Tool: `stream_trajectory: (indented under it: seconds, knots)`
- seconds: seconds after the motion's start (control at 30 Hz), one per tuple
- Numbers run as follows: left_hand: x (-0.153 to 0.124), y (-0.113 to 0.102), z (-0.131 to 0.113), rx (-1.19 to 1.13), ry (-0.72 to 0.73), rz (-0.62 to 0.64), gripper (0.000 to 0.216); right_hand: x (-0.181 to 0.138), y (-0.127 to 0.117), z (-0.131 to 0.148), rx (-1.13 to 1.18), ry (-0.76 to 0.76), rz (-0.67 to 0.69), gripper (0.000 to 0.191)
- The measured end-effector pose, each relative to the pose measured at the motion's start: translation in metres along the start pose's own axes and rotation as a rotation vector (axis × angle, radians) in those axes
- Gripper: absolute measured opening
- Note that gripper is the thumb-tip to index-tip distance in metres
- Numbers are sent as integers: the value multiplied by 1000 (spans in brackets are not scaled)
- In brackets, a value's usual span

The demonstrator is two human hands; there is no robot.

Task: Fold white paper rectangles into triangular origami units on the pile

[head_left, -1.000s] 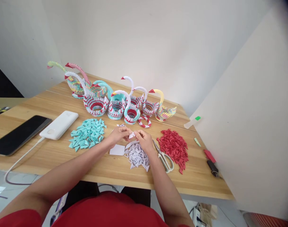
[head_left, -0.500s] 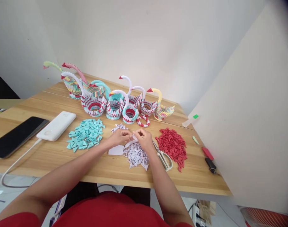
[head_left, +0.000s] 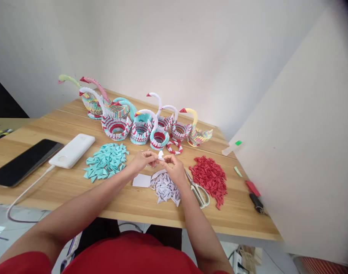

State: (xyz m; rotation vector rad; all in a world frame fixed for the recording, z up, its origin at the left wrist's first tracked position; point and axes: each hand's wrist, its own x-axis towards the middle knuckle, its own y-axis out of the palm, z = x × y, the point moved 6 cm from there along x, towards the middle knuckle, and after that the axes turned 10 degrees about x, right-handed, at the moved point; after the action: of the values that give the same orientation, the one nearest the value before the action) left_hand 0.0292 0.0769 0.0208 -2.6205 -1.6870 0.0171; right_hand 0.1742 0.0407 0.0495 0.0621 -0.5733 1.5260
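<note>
Between my two hands is a small folded piece of white paper (head_left: pixel 161 155), pinched at both ends. My left hand (head_left: pixel 143 160) grips its left side with thumb and fingers. My right hand (head_left: pixel 173 166) is closed on its right side. Just below lie a pile of folded white paper triangles (head_left: pixel 166 188) and a flat white paper sheet (head_left: pixel 141 180). A pile of turquoise triangles (head_left: pixel 107 161) is to the left of my hands. To the right are scissors (head_left: pixel 201 193) and a heap of red triangles (head_left: pixel 209 179).
Several folded-paper swans (head_left: pixel 116 127) stand across the back of the wooden table (head_left: pixel 111 199), beside a red and white paper ring (head_left: pixel 174 147). A black phone (head_left: pixel 25 161) and white power bank (head_left: pixel 72 151) with a cable lie left. A dark key fob (head_left: pixel 257 203) sits near the right wall.
The white paper between my hands now has a small point standing up from it, and both hands have risen slightly off the white pile. The view has shifted a little.
</note>
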Motion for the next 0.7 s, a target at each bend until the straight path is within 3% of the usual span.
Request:
stream_trajectory:
  seconds: [0.17,0.47,0.7]
  knots:
    - [-1,1,-1,67,22,-5,26,0,1,2,-77,-65,-23,12]
    - [1,4,0,130,76,28,19,-1,-4,-5,-11,-7,-52,14]
    - [2,4,3,185,125,39,20,-2,-3,1,-29,-63,-23,11]
